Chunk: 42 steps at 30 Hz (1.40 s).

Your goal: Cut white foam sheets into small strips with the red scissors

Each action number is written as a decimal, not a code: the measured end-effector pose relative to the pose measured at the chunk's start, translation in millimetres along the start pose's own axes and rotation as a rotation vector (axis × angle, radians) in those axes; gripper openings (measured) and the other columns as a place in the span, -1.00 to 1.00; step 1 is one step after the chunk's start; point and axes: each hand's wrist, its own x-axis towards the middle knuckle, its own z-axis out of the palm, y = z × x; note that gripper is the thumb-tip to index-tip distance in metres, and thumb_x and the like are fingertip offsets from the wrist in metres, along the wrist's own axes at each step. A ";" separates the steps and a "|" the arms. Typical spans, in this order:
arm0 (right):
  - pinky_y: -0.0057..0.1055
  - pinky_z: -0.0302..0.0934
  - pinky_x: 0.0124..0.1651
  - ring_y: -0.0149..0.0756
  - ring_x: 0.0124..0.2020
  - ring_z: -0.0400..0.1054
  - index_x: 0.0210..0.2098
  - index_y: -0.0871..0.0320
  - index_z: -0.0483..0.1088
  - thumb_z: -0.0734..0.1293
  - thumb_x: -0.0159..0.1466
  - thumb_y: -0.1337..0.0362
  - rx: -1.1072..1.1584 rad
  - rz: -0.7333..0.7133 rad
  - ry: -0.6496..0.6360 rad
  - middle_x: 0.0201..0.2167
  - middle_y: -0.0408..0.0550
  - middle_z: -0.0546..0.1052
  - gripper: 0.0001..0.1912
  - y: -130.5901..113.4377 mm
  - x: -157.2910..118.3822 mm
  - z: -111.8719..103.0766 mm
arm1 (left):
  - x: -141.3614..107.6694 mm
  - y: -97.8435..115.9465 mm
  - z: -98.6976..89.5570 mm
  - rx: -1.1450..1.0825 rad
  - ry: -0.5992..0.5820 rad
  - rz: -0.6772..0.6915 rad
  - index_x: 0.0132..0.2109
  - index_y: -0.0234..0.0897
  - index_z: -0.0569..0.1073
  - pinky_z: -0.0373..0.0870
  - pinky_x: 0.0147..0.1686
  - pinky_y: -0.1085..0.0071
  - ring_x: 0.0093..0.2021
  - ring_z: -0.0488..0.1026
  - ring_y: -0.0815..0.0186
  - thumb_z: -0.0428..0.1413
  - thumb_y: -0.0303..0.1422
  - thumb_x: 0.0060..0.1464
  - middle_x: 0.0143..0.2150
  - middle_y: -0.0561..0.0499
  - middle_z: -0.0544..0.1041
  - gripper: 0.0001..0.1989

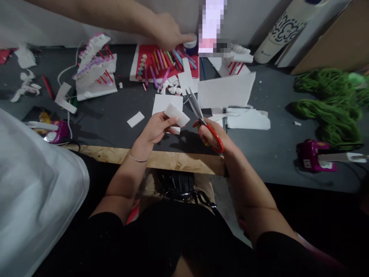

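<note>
Between the thumb and fingers of my left hand (159,127) is a small white card piece (177,114). My right hand (215,134) grips red-handled scissors (212,134); their blades point up and away, slightly parted, just right of the card piece and apart from it. Behind my left hand lies a square white sheet (167,102), and a small white rectangle (135,119) rests to its left. A large white sheet (226,91) stands tilted beyond my right hand, with stacked white pieces (248,119) in front of it.
Another person's hand (170,32) reaches over coloured markers (164,61) to a small jar (190,45). White-and-red models (96,77) stand at the back. Purple glue guns (317,156) lie on both sides. Green yarn (328,104) and a bottle (281,32) are at right.
</note>
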 end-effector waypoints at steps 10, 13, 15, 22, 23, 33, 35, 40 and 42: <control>-0.07 0.44 -0.02 -0.10 -0.10 0.46 0.14 -0.09 0.29 0.57 0.10 -0.37 0.226 -0.116 0.169 -0.12 -0.05 0.51 -0.17 17.8 10.9 24.9 | -7.1 -11.2 23.0 -0.129 0.050 -0.063 -0.23 -0.29 0.64 0.48 -0.57 0.58 -0.29 0.66 0.32 0.58 -0.15 -0.19 -0.23 -0.08 0.73 -0.56; -0.05 0.40 -0.03 -0.12 -0.15 0.40 0.15 -0.10 0.25 0.53 0.11 -0.34 0.192 -0.119 0.199 -0.12 -0.05 0.46 -0.19 18.8 13.0 28.4 | -8.0 -13.4 34.3 -0.152 0.091 -0.064 -0.31 -0.28 0.62 0.42 -0.61 0.59 -0.38 0.54 0.40 0.60 -0.15 -0.28 -0.29 -0.03 0.69 -0.55; -0.07 0.35 -0.09 -0.15 -0.22 0.34 0.12 -0.08 0.24 0.53 0.11 -0.30 0.189 -0.122 0.207 -0.17 -0.08 0.43 -0.23 17.8 14.2 28.8 | -7.9 -15.2 40.2 -0.173 0.113 -0.053 -0.35 -0.29 0.60 0.33 -0.65 0.60 -0.42 0.46 0.44 0.61 -0.15 -0.32 -0.35 0.01 0.64 -0.53; -0.14 0.29 -0.16 -0.21 -0.30 0.31 0.03 -0.06 0.26 0.58 0.07 -0.17 0.217 -0.121 0.261 -0.26 -0.14 0.43 -0.29 13.8 15.0 27.1 | -6.4 -19.5 48.8 -0.113 0.130 0.010 -0.22 -0.26 0.54 0.29 -0.60 0.55 -0.36 0.46 0.38 0.57 -0.14 -0.29 -0.31 0.05 0.60 -0.46; -0.15 0.27 -0.19 -0.22 -0.32 0.30 0.04 -0.07 0.25 0.57 0.08 -0.18 0.206 -0.111 0.252 -0.28 -0.16 0.41 -0.29 13.9 14.7 27.1 | -6.3 -20.0 49.1 -0.082 0.136 0.025 -0.17 -0.25 0.53 0.30 -0.58 0.55 -0.36 0.46 0.38 0.56 -0.14 -0.27 -0.30 0.05 0.59 -0.45; -0.12 0.28 -0.16 -0.19 -0.29 0.31 0.08 -0.07 0.25 0.49 0.10 -0.19 0.123 -0.096 0.239 -0.21 -0.09 0.42 -0.31 12.6 11.4 25.5 | 6.2 -18.3 50.8 0.233 0.215 0.212 -0.36 -0.18 0.48 0.29 -0.45 0.42 -0.44 0.34 0.35 0.34 -0.09 0.19 -0.48 0.11 0.39 -0.68; -0.11 0.30 -0.14 -0.18 -0.28 0.33 0.08 -0.06 0.25 0.49 0.09 -0.15 0.124 -0.102 0.238 -0.21 -0.10 0.42 -0.32 14.4 11.4 23.5 | 19.0 -14.1 42.6 0.219 0.243 0.186 -0.40 -0.19 0.49 0.26 -0.47 0.41 -0.47 0.34 0.35 0.26 0.00 0.27 -0.50 0.09 0.40 -0.59; -0.11 0.32 -0.11 -0.16 -0.22 0.35 0.12 -0.07 0.29 0.43 0.15 -0.12 0.057 -0.138 0.280 -0.20 -0.10 0.41 -0.39 21.3 11.9 20.5 | 40.1 -1.0 0.4 0.281 0.461 0.295 -0.15 -0.14 0.65 0.30 -0.43 0.42 -0.53 0.33 0.35 0.28 -0.13 0.28 -0.56 0.13 0.43 -0.81; -0.12 0.33 -0.11 -0.17 -0.21 0.36 0.14 -0.06 0.29 0.41 0.18 -0.10 0.044 -0.148 0.282 -0.17 -0.08 0.42 -0.40 23.5 12.2 21.1 | 33.5 4.1 -10.3 0.432 0.424 0.381 -0.13 -0.15 0.70 0.40 -0.31 0.36 -0.46 0.42 0.30 0.25 -0.10 0.32 -0.51 0.07 0.50 -0.75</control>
